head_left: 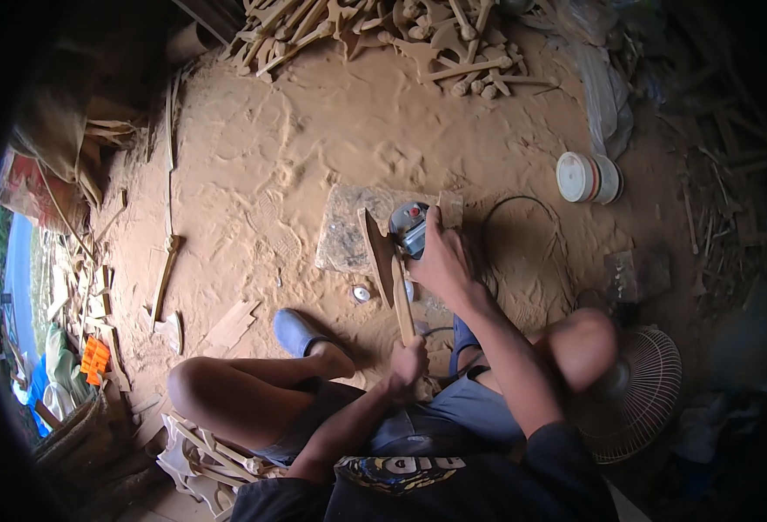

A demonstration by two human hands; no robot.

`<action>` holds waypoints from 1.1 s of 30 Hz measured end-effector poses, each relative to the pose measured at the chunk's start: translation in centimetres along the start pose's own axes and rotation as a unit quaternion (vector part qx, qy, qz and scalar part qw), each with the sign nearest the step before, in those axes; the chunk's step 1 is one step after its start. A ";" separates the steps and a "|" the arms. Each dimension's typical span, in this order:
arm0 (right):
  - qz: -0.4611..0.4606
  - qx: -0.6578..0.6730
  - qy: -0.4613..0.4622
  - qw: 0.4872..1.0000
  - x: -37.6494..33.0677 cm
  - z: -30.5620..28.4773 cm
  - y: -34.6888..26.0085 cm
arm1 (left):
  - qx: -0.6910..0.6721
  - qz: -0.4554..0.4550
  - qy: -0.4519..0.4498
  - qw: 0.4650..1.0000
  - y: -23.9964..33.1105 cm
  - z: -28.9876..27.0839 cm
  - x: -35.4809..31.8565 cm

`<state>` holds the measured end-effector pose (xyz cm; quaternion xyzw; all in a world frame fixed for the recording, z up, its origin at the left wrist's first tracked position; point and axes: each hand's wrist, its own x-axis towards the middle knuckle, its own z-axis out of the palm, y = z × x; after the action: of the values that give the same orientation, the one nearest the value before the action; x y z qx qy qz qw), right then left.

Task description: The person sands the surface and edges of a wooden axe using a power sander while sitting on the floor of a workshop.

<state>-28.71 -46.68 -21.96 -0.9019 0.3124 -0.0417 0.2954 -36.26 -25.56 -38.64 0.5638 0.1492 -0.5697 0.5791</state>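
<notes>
My left hand (409, 360) is closed round the handle of a carved wooden axe-shaped piece (383, 261), its broad head tilted up and away from me. Above it, my right hand (443, 258) grips an angle grinder (411, 233), a grey and black power tool with a red button. The grinder's head is right beside the wooden head; whether its disc touches the wood I cannot tell. Beneath both lies a worn, dust-covered slab (338, 230) on the ground. A small white round thing (361, 294) sits just in front of the slab.
Many similar wooden pieces (314, 30) are heaped at the far side, with more (205, 452) by my left thigh. A white bucket (577, 178) lies at right. A black cable (522, 198) loops near the grinder. A round fan (640, 391) stands beside my right knee. Sawdust covers the floor.
</notes>
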 end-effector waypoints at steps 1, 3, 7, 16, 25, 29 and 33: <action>0.003 -0.002 0.004 1.000 0.6 -0.2 0.3 | 0.011 -0.006 -0.025 1.000 -0.3 0.0 0.3; 0.039 0.024 -0.024 0.999 2.2 -0.3 -0.4 | 0.022 -0.003 -0.041 0.999 -1.2 -1.8 1.7; 0.094 0.023 -0.046 0.994 2.1 -1.3 -0.6 | -0.040 0.061 -0.128 0.989 0.2 -3.7 1.6; 0.114 0.043 0.054 0.991 -1.6 -6.5 2.4 | 0.018 0.264 0.073 0.961 20.4 -2.4 -3.1; 0.142 0.026 0.085 0.986 -3.8 -10.1 1.9 | 0.364 0.451 0.015 0.815 30.7 0.7 -8.7; 0.115 0.071 0.058 0.989 -3.6 -8.4 2.0 | 0.531 0.401 0.032 0.745 32.7 2.9 -9.0; 0.107 0.137 0.031 0.984 -2.8 -4.3 3.0 | 0.664 0.362 0.010 0.654 31.3 2.1 -4.8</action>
<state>-33.69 -49.09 -19.76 -0.8125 0.4073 -0.0800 0.4093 -12.81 -33.88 -18.96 0.8127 -0.4791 -0.2567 0.2098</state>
